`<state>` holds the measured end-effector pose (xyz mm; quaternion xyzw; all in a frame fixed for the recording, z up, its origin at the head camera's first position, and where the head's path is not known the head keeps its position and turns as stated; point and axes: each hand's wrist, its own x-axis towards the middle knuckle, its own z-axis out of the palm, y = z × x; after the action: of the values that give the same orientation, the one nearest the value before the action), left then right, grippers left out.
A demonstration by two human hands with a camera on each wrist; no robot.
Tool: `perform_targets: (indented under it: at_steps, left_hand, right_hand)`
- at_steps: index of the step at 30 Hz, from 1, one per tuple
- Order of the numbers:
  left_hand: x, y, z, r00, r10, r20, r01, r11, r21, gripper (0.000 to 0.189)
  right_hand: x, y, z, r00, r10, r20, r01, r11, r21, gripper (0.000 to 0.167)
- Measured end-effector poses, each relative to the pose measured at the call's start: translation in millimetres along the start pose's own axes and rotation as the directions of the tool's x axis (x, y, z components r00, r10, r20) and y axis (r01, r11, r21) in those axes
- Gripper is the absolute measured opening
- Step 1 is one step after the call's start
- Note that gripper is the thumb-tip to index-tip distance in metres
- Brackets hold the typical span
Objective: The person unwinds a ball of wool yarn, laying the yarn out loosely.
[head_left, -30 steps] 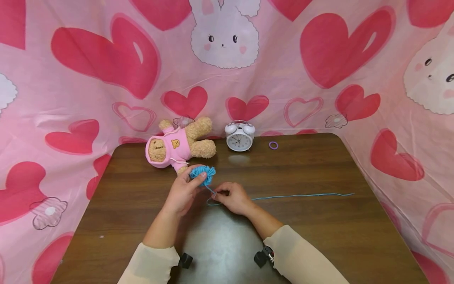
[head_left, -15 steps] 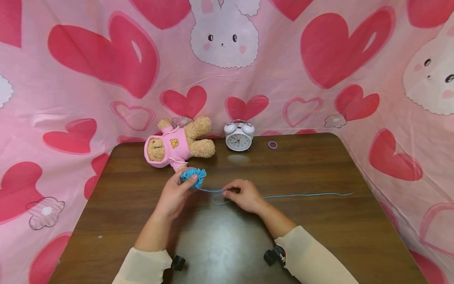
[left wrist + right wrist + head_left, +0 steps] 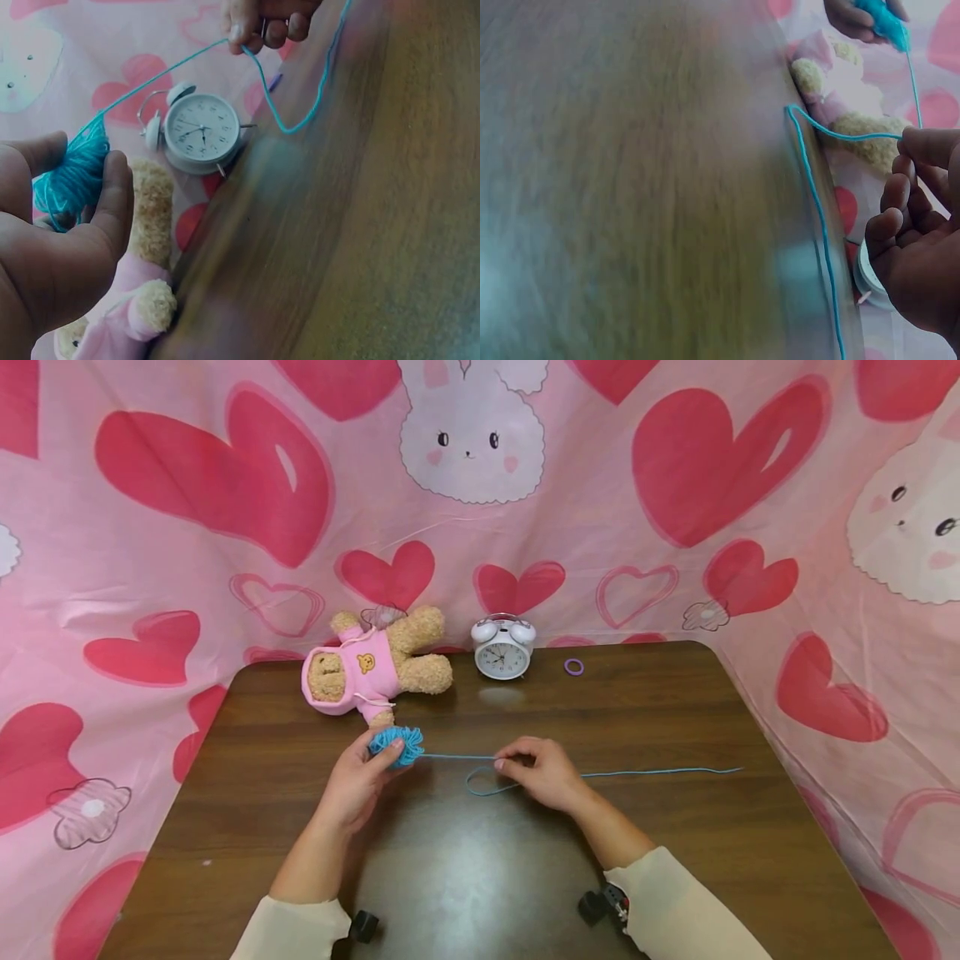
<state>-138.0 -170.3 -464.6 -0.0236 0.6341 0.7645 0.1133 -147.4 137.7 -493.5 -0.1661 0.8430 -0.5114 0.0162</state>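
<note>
A small ball of blue yarn point(image 3: 401, 743) sits in my left hand point(image 3: 356, 785), gripped between thumb and fingers. In the left wrist view the wound strands of the yarn ball point(image 3: 75, 176) show between the thumb and fingertips. A straight strand point(image 3: 457, 757) runs from it to my right hand point(image 3: 546, 772), whose thumb and forefinger pinch it. From that pinch the yarn hangs in a loop point(image 3: 476, 789), then its tail point(image 3: 660, 772) stretches along the table to the right. In the right wrist view the pinching right hand point(image 3: 922, 202) has its other fingers curled.
A teddy bear point(image 3: 375, 664) in a pink hoodie lies at the back left, just beyond my left hand. A white alarm clock point(image 3: 502, 652) stands at the back middle. Right of it lies a purple ring point(image 3: 573, 667). Heart-printed cloth point(image 3: 300, 510) hangs behind the wooden table point(image 3: 465, 877).
My hands have moved apart, left hand with the yarn ball to the left, right hand to the right. The strand between them has grown longer and straighter, and the loop has shifted right.
</note>
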Motion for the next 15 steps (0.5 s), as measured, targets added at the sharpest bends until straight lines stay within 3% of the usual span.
perform_targets:
  at_steps: [7,15]
  left_hand:
    - [-1.3,-4.3,-3.5,1.000,-0.015,-0.019,0.015,1.000,0.004,0.044]
    - [-2.6,-9.8,-9.1,0.999,-0.026,-0.036,0.026,1.000,0.004,0.043]
  right_hand:
    - [-5.3,2,-13,0.999,0.052,-0.011,-0.052,0.998,0.021,0.011]
    - [-12.8,9,-27,0.999,0.026,-0.032,-0.025,1.000,0.008,0.011]
